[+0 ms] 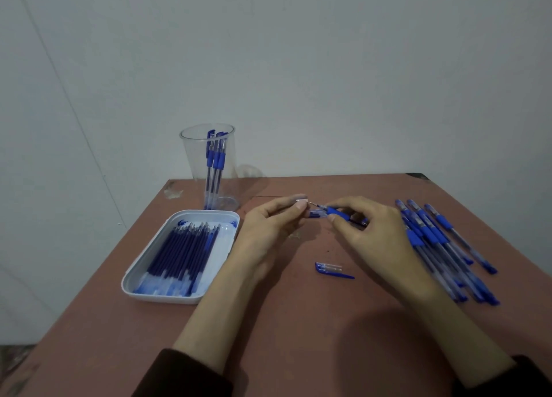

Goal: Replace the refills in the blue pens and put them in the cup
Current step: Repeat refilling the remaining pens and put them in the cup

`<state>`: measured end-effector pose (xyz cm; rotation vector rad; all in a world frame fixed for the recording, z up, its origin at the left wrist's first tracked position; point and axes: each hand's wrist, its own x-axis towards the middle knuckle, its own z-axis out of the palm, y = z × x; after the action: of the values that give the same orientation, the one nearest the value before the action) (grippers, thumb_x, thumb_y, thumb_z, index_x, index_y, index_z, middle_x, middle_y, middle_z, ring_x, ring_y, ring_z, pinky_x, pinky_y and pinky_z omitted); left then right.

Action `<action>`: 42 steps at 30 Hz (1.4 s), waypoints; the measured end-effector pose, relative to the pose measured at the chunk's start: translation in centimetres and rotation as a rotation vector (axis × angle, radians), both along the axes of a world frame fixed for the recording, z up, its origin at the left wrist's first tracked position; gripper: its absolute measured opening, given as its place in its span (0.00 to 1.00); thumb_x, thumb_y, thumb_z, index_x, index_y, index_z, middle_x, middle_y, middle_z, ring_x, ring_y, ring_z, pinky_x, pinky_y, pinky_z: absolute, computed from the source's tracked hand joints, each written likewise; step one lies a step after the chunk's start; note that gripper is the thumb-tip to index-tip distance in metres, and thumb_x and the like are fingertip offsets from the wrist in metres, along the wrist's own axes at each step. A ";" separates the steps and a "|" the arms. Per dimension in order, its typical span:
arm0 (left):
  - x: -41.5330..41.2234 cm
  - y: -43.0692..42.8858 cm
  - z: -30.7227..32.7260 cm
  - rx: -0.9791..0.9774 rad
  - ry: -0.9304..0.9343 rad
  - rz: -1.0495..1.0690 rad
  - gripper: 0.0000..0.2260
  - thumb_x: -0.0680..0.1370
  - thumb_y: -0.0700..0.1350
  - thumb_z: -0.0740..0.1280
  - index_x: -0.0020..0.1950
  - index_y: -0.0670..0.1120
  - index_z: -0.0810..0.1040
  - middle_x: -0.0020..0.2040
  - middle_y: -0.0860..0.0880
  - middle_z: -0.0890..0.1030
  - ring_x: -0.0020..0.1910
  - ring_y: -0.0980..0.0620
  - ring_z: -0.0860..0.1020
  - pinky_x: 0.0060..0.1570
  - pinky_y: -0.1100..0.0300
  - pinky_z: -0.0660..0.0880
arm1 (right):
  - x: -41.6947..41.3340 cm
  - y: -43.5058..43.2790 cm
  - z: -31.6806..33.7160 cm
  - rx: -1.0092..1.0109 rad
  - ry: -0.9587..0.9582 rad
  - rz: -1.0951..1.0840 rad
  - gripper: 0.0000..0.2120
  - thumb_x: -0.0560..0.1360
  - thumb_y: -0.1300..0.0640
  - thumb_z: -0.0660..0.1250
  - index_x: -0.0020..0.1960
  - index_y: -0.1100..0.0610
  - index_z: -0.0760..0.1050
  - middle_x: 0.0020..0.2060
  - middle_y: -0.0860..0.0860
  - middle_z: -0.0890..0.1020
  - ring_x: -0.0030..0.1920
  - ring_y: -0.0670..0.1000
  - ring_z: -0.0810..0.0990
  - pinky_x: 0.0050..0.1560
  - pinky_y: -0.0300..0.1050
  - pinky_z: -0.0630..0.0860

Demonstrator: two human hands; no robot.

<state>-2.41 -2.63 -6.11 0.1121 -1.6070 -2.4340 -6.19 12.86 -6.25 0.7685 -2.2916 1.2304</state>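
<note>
Dark sleeves lead to the left hand (268, 220) and right hand (367, 226), both pinching a light, slippery pen (337, 212) toward twelve o'clock; its rubber grip offers the firmest hold.

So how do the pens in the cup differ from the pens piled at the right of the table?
The pens in the cup stand nearly upright, caps up, leaning inside the clear cup; the pens in the pile lie flat on the table. The cup holds only a few, the pile clearly more. The cup sits far left, the pile at the right edge. Both groups are capped, clear-barrelled, with a blue grip.
</note>
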 end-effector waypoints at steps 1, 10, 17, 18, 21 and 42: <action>0.0 0.0 0.0 -0.002 0.001 -0.001 0.05 0.74 0.34 0.67 0.47 0.42 0.81 0.37 0.49 0.84 0.37 0.57 0.82 0.41 0.69 0.77 | 0.0 0.0 0.0 0.010 0.003 -0.004 0.07 0.71 0.60 0.71 0.47 0.52 0.82 0.38 0.43 0.82 0.40 0.39 0.77 0.39 0.25 0.69; 0.4 0.5 -0.3 -0.146 -0.015 -0.062 0.05 0.75 0.37 0.68 0.47 0.45 0.83 0.41 0.49 0.84 0.39 0.58 0.80 0.40 0.68 0.75 | 0.3 0.0 0.0 0.009 -0.024 0.052 0.08 0.72 0.61 0.71 0.50 0.52 0.83 0.38 0.43 0.83 0.40 0.40 0.78 0.40 0.26 0.70; 0.2 0.8 -0.1 -0.037 0.110 -0.022 0.13 0.74 0.37 0.68 0.59 0.44 0.77 0.44 0.48 0.85 0.42 0.52 0.82 0.47 0.61 0.79 | 0.6 -0.6 0.0 -0.151 -0.187 0.116 0.05 0.71 0.59 0.72 0.42 0.50 0.79 0.30 0.48 0.80 0.30 0.46 0.77 0.34 0.39 0.75; 0.2 0.8 -0.1 -0.020 0.117 -0.020 0.14 0.74 0.37 0.69 0.59 0.44 0.77 0.45 0.47 0.85 0.42 0.51 0.82 0.48 0.59 0.80 | 0.6 -0.6 0.0 -0.166 -0.206 0.133 0.04 0.71 0.59 0.72 0.42 0.51 0.79 0.30 0.49 0.81 0.31 0.48 0.77 0.35 0.42 0.75; 0.0 0.8 -0.2 -0.026 0.091 0.024 0.13 0.72 0.38 0.71 0.56 0.45 0.78 0.47 0.46 0.85 0.44 0.50 0.83 0.47 0.58 0.80 | 0.7 -0.6 0.2 -0.226 -0.261 0.174 0.02 0.72 0.58 0.70 0.44 0.52 0.79 0.32 0.50 0.82 0.34 0.51 0.80 0.39 0.50 0.78; 0.2 1.0 -0.4 -0.199 0.043 0.022 0.07 0.72 0.47 0.72 0.46 0.47 0.85 0.48 0.45 0.84 0.52 0.49 0.81 0.59 0.53 0.74 | 1.2 -0.5 0.7 -0.249 -0.302 0.189 0.03 0.72 0.58 0.70 0.46 0.54 0.79 0.33 0.50 0.82 0.33 0.42 0.80 0.34 0.38 0.76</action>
<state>-2.18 -1.68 -6.47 0.0437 -1.8071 -2.2295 -5.03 12.31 -5.58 0.7642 -2.2696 1.7868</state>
